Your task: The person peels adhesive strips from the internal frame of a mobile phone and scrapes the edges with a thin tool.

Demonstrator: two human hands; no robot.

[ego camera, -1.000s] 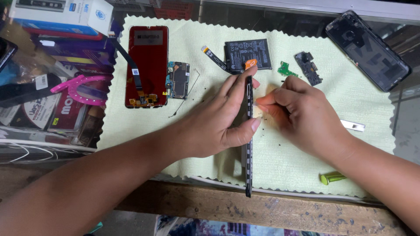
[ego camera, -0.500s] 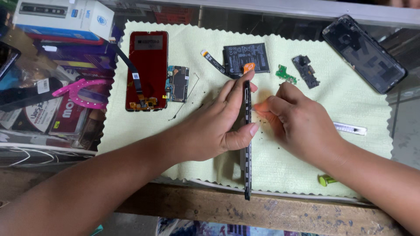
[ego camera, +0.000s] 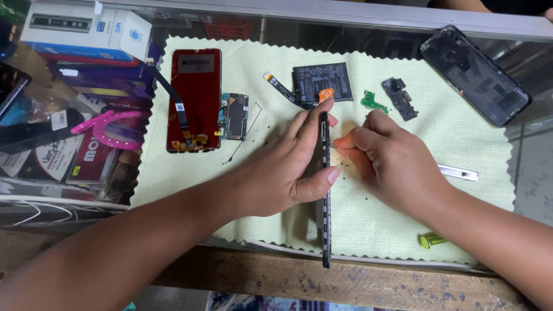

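The left hand is gripping a thin black phone frame on edge in the centre of the frame, fingers curled over its far side and the thumb pressing its near side, so the hand is closed firmly around it. The right hand is pinching at the frame's upper edge with its fingertips drawn together; whether it is holding some small tool or part there I cannot tell, since the fingers are hiding it.

In my judgement the main risk is the frame twisting or slipping: it is standing on its narrow side with its lower end hanging past the front edge of the worktop, so a hard push from the right hand could be levering it out of the left hand's grip and off the edge. Too much pinching force could also be bending such a slim piece. Small dark crumbs are lying on the pale green cloth by the hands, and they could be working into the frame or the loose parts.

The frame is looking long, flat and dark, with a row of small pale marks along its lower stretch and an orange tab near its top end. It is lying roughly vertical in the picture, running from just below the black battery in the upper middle down to the lower edge of the cloth. A red screen panel is lying at upper left and a dark back cover at upper right, both well apart from the hands.
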